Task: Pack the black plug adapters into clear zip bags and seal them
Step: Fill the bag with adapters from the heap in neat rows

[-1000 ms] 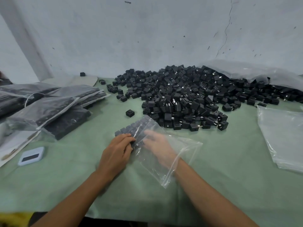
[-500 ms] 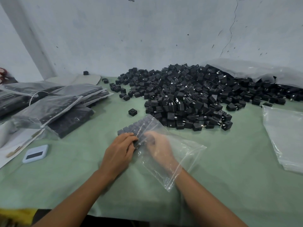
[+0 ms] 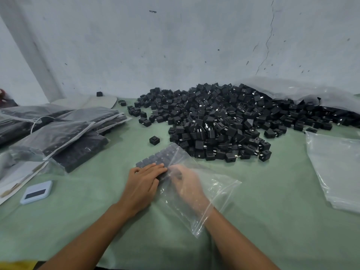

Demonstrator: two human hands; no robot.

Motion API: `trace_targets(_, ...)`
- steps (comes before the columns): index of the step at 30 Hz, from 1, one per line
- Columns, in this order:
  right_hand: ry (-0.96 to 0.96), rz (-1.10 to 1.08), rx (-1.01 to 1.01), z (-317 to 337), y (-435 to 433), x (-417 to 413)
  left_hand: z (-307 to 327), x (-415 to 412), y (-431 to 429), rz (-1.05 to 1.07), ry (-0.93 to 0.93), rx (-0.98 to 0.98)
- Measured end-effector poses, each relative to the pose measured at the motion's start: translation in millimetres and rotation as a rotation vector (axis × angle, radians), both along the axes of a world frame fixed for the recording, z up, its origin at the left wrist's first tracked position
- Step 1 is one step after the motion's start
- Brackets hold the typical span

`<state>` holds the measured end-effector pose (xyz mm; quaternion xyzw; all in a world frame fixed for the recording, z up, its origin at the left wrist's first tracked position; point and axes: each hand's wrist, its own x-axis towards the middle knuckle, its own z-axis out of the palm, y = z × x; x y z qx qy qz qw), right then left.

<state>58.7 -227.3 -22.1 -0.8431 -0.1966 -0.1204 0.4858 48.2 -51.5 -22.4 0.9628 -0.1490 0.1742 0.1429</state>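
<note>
A clear zip bag [image 3: 218, 193] lies on the green cloth in front of me, its mouth toward me. A neat row of black plug adapters [image 3: 164, 152] sits in its far corner. My right hand [image 3: 188, 185] is inside the bag, seen through the plastic, its curled fingertips on a dark adapter [image 3: 176, 175]. My left hand [image 3: 144, 182] lies outside, its straight fingers pressing on the bag's left edge over the packed adapters. Just beyond is a big loose pile of adapters [image 3: 224, 117].
One stray adapter [image 3: 154, 140] sits left of the pile. Filled bags [image 3: 64, 133] are stacked at the left, empty clear bags [image 3: 335, 166] at the right. A small pale blue device [image 3: 36, 191] lies near left. A large plastic sack [image 3: 311, 92] spills adapters by the wall.
Both hands have stayed at the bag. My left fingers have stretched a little further over the packed row, and my right hand has shifted slightly inside the bag.
</note>
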Motion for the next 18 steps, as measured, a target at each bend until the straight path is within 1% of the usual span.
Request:
trace_targets(3, 0.017, 0.012, -0.028, 1.0, -0.4, 1.9, -4.1, 0.4, -0.4, 0.012, 0.010, -0.073)
trace_targets(5, 0.029, 0.008, -0.057, 1.8, 0.7, 2.9, -5.5, 0.9, 0.8, 0.006, 0.003, -0.066)
trace_targets(9, 0.119, -0.035, -0.122, 2.6, 3.4, 3.6, -6.7, -0.1, 0.0, -0.004, -0.002, -0.012)
trace_targets(11, 0.185, -0.056, -0.127, 5.6, 4.3, 2.4, -8.5, -0.4, -0.2, -0.008, 0.015, -0.011)
trace_targets(14, 0.190, -0.023, -0.126, 11.3, 4.8, -0.9, -11.3, 1.0, 0.3, -0.030, 0.076, -0.034)
trace_targets(16, 0.215, 0.007, -0.101, 16.7, 5.2, -5.9, -12.9, 1.5, 0.3, -0.040, 0.099, -0.033)
trace_targets(18, 0.262, 0.077, 0.029, 19.6, 0.7, -11.2, -13.3, 1.6, -0.1, -0.046, 0.106, -0.025)
